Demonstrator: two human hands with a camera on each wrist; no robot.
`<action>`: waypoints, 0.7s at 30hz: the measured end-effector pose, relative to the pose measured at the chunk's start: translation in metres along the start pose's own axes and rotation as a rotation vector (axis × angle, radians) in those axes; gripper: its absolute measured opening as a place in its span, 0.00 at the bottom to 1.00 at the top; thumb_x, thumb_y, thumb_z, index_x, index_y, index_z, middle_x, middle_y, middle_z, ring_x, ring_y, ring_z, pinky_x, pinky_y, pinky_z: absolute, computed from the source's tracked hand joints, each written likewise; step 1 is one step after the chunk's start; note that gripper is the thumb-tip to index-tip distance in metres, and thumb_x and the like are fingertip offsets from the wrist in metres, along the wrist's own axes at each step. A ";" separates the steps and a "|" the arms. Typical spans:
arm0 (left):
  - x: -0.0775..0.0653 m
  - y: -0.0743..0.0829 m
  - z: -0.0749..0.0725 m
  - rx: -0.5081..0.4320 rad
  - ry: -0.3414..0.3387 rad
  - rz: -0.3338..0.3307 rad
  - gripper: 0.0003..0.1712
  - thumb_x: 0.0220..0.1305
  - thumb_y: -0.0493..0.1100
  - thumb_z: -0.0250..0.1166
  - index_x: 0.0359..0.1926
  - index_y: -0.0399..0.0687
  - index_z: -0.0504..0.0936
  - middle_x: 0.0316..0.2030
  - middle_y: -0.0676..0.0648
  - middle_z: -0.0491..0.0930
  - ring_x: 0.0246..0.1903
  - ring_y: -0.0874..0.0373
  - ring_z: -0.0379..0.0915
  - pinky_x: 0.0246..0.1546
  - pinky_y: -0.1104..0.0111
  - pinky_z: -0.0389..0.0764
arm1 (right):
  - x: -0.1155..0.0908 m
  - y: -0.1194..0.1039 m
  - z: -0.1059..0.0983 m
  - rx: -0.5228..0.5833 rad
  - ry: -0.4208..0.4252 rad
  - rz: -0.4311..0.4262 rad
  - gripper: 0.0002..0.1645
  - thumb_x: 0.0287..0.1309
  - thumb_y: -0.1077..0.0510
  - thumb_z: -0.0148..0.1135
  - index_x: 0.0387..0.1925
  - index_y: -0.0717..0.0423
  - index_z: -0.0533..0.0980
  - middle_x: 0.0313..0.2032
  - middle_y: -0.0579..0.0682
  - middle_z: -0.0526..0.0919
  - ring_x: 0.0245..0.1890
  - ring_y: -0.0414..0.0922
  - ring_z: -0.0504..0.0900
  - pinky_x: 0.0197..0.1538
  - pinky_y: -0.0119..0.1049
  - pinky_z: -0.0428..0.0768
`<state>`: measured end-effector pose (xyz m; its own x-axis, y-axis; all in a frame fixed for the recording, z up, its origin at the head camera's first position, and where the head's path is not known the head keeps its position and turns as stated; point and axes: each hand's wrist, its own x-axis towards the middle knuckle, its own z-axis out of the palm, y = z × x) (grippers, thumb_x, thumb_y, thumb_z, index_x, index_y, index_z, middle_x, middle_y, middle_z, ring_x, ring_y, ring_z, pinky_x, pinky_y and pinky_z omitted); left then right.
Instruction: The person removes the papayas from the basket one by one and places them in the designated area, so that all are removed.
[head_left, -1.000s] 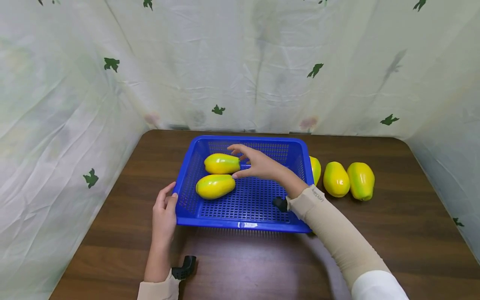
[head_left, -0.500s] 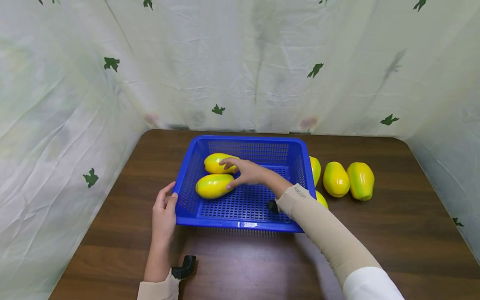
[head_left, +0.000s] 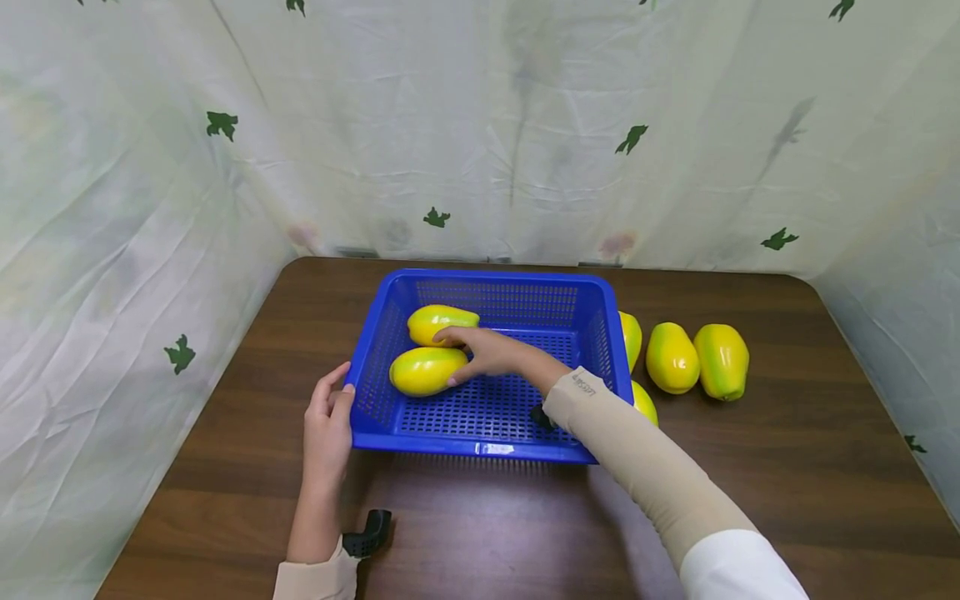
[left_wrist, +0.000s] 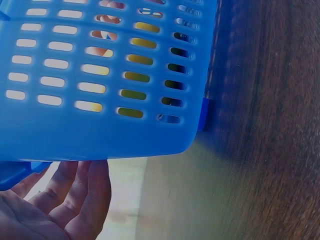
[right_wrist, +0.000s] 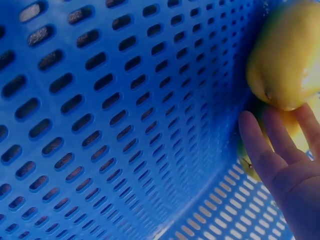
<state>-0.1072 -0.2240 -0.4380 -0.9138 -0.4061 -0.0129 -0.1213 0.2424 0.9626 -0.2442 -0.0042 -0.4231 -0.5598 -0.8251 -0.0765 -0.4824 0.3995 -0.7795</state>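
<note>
Blue plastic basket [head_left: 435,445], its walls and floor pierced with slots, sits on the brown wooden table [head_left: 495,533] with two glossy yellow fruits lying on their sides in its left half: the near fruit [head_left: 423,371] and, just behind it, the far fruit [head_left: 438,322]. Right hand [head_left: 491,350] reaches into the basket, its fingers parted and lightly bent, thumb held well away from them; the thumb is at the right end of the near fruit, and the fingers extend over the narrow space between the two, not wrapped round either one. How firmly they touch, I cannot tell. Left hand [head_left: 327,417] grips the basket's left rim, thumb at the edge and fingers against the outside. Right of the basket, two more yellow fruits, the inner fruit [head_left: 672,358] and the outer fruit [head_left: 722,362], lie side by side; the basket's wall and the beige sleeve [head_left: 637,458] partly hide another two. Pale cloth [head_left: 375,100] with dark green shapes hangs behind the table
</note>
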 end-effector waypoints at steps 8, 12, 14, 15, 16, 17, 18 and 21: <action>0.000 0.000 0.000 0.006 0.004 0.003 0.20 0.68 0.49 0.46 0.60 0.55 0.68 0.35 0.39 0.73 0.30 0.53 0.67 0.28 0.69 0.68 | 0.006 0.000 0.006 -0.074 -0.005 -0.038 0.38 0.48 0.61 0.67 0.60 0.62 0.62 0.58 0.55 0.66 0.56 0.47 0.65 0.58 0.34 0.60; -0.001 0.000 0.000 0.008 -0.005 -0.005 0.20 0.68 0.49 0.46 0.60 0.56 0.68 0.36 0.39 0.73 0.31 0.52 0.67 0.28 0.69 0.68 | 0.008 -0.002 0.008 -0.109 -0.010 -0.043 0.38 0.47 0.61 0.67 0.60 0.61 0.63 0.56 0.55 0.68 0.52 0.48 0.68 0.55 0.36 0.64; -0.001 0.000 0.000 0.005 -0.008 -0.007 0.21 0.68 0.49 0.46 0.60 0.56 0.67 0.36 0.39 0.73 0.32 0.52 0.67 0.28 0.70 0.68 | 0.008 -0.002 0.009 -0.122 -0.011 -0.033 0.38 0.46 0.61 0.68 0.59 0.61 0.63 0.54 0.56 0.69 0.50 0.48 0.69 0.53 0.37 0.65; -0.001 0.000 0.000 0.006 -0.009 -0.008 0.21 0.68 0.49 0.45 0.60 0.56 0.67 0.36 0.39 0.73 0.32 0.52 0.67 0.29 0.70 0.68 | 0.008 -0.003 0.009 -0.127 -0.011 -0.032 0.38 0.46 0.61 0.68 0.59 0.61 0.63 0.54 0.56 0.69 0.50 0.48 0.69 0.53 0.37 0.66; -0.001 0.000 0.000 0.005 -0.010 -0.008 0.21 0.68 0.49 0.45 0.60 0.56 0.67 0.36 0.39 0.73 0.32 0.52 0.67 0.29 0.70 0.68 | 0.009 -0.003 0.009 -0.124 -0.014 -0.027 0.38 0.47 0.61 0.67 0.60 0.61 0.63 0.54 0.55 0.69 0.50 0.49 0.69 0.53 0.38 0.66; -0.001 0.000 0.000 0.004 -0.009 -0.007 0.21 0.68 0.49 0.45 0.60 0.56 0.67 0.36 0.39 0.73 0.32 0.52 0.67 0.29 0.70 0.68 | 0.009 -0.003 0.010 -0.122 -0.019 -0.018 0.38 0.47 0.61 0.67 0.60 0.60 0.63 0.55 0.55 0.69 0.50 0.48 0.69 0.53 0.37 0.66; -0.001 0.000 0.000 0.005 -0.008 -0.006 0.21 0.68 0.49 0.45 0.60 0.56 0.67 0.36 0.39 0.73 0.32 0.52 0.67 0.29 0.70 0.68 | 0.009 -0.003 0.010 -0.117 -0.024 -0.009 0.38 0.48 0.61 0.67 0.60 0.60 0.63 0.55 0.55 0.69 0.50 0.48 0.69 0.53 0.37 0.66; -0.001 0.000 0.000 0.010 -0.003 -0.001 0.20 0.68 0.49 0.45 0.60 0.56 0.68 0.36 0.39 0.73 0.32 0.52 0.66 0.29 0.70 0.68 | 0.009 -0.003 0.010 -0.100 -0.041 0.011 0.38 0.49 0.60 0.66 0.62 0.59 0.61 0.55 0.53 0.70 0.50 0.47 0.70 0.52 0.37 0.67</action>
<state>-0.1060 -0.2238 -0.4376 -0.9148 -0.4037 -0.0145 -0.1259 0.2509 0.9598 -0.2405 -0.0167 -0.4273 -0.5384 -0.8353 -0.1116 -0.5423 0.4447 -0.7129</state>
